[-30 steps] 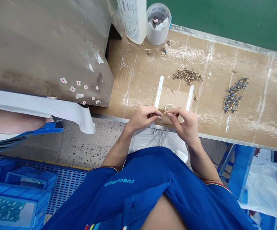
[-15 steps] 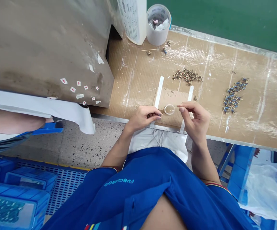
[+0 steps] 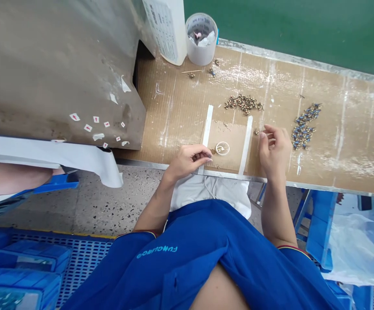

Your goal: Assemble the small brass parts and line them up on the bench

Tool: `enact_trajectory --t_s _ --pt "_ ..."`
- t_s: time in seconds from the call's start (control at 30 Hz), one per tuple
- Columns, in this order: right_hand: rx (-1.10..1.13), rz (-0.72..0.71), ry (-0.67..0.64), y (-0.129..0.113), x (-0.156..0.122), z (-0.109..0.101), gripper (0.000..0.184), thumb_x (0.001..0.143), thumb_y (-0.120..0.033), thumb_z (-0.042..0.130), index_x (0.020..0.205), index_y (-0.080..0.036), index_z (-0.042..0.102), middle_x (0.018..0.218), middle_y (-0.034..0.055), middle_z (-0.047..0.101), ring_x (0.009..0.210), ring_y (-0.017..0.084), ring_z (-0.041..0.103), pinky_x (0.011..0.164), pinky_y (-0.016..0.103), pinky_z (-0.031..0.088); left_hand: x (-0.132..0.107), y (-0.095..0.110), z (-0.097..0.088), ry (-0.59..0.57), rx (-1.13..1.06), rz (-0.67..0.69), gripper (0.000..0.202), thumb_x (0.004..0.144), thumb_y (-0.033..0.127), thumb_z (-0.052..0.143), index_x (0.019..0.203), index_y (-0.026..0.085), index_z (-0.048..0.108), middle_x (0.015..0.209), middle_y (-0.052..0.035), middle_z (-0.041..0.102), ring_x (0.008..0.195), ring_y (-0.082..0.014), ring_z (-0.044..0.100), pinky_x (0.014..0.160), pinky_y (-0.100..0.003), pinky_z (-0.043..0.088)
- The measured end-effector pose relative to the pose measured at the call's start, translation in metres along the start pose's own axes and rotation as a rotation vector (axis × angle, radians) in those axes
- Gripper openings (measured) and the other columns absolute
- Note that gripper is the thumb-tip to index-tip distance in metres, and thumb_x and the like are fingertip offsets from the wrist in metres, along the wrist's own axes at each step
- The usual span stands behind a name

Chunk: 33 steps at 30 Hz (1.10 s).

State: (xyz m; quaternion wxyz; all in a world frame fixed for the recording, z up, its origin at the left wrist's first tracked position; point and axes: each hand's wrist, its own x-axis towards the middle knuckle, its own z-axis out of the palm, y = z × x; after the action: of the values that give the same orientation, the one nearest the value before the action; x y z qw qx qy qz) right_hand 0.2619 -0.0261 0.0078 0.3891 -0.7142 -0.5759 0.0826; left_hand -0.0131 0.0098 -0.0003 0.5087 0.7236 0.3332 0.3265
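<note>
So the small pale ring sits on the cardboard pad just right of our left hand, curled up though we can't tell on what, with our open, empty right hand farther off.

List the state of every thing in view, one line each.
left hand: fingers curled, fingertips together
right hand: open, fingers spread, holding nothing visible
pale ring: lying flat on the pad
cardboard pad: flat, between two white tape strips
small brass parts: loose heap
blue-tipped parts: loose heap
plastic cup: upright
</note>
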Motion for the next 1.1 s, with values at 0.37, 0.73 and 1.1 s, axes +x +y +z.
enact_trajectory --t_s 0.37,0.73,1.1 --pt "0.018 0.06 -0.12 0.004 0.008 -0.005 0.009 0.084 -0.027 0.067 0.077 -0.022 0.064 0.079 0.0018 0.067 0.067 0.018 0.062 0.068 0.034 0.054 0.001 0.006 0.003 -0.032 0.058 0.062 0.015 0.094 0.026 0.067 0.086 0.014 0.073 0.077 -0.0049 0.07 0.065 -0.0112 0.059 0.06 -0.022 0.047" --pt "0.549 0.298 -0.217 -0.065 -0.077 0.014 0.024 0.084 -0.045 0.076 0.083 -0.022 0.071 0.079 0.0044 0.077 0.07 0.018 0.074 0.062 0.03 0.061 0.0 0.001 0.004 -0.05 0.126 0.101 0.028 0.096 0.037 0.065 0.08 0.015 0.073 0.067 -0.0032 0.066 0.06 -0.0117 0.057 0.061 -0.025 0.045" --pt "0.661 0.378 -0.308 -0.072 -0.075 0.034 0.033 0.082 -0.053 0.076 0.083 -0.021 0.072 0.075 0.0028 0.075 0.06 0.014 0.067 0.054 0.025 0.055 0.0 0.003 0.004 -0.057 0.161 0.095 0.043 0.098 0.05 0.059 0.078 0.015 0.072 0.065 -0.0032 0.063 0.061 -0.0123 0.056 0.059 -0.024 0.042"
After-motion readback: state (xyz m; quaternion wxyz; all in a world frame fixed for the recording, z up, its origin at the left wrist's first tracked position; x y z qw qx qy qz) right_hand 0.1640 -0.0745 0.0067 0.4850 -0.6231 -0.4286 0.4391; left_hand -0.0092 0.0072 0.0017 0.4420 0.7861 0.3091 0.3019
